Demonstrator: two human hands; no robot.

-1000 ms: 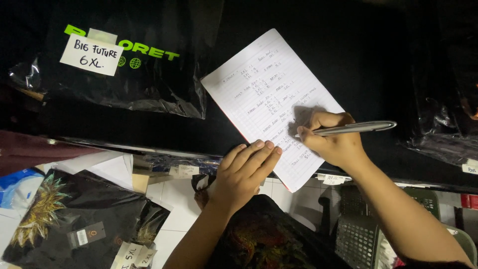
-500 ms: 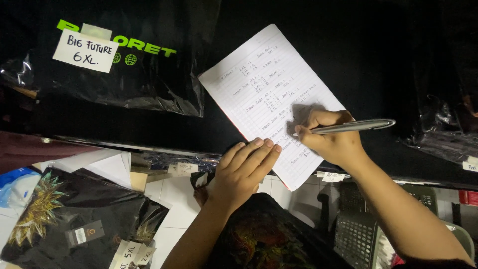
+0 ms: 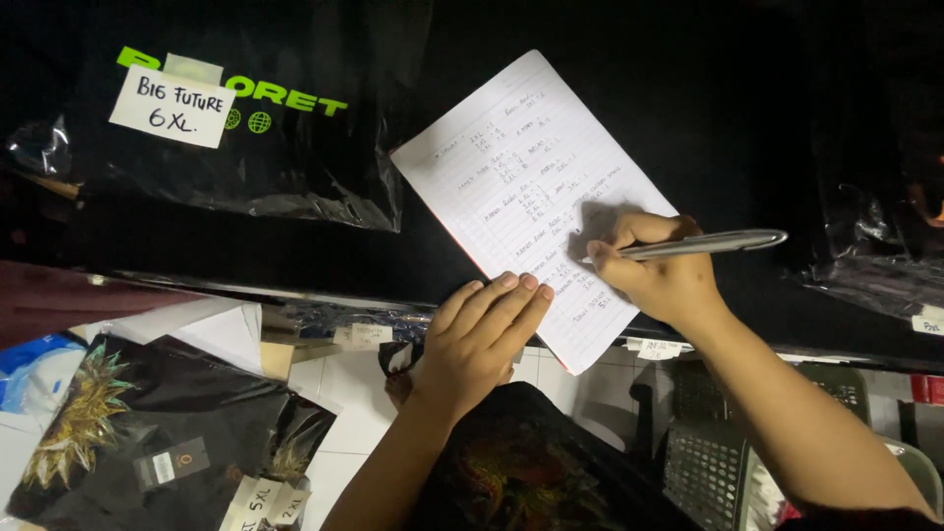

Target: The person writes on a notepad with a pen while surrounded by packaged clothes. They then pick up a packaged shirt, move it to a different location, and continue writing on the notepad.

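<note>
Meanwhile right hand (image 3: 661, 278) writes with silver pen (image 3: 703, 244) (left hand (image 3: 479, 337) steadies paper sheet (image 3: 521, 167))

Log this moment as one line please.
right hand: writing with silver pen | left hand: flat on lined sheet edge

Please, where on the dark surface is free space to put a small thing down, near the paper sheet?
The dark surface lies bare right of the paper sheet, up to the crinkled plastic bag. A narrower bare strip runs between the sheet and the black labelled bag. The sheet's lower end is crowded: left hand, right hand with silver pen.
</note>
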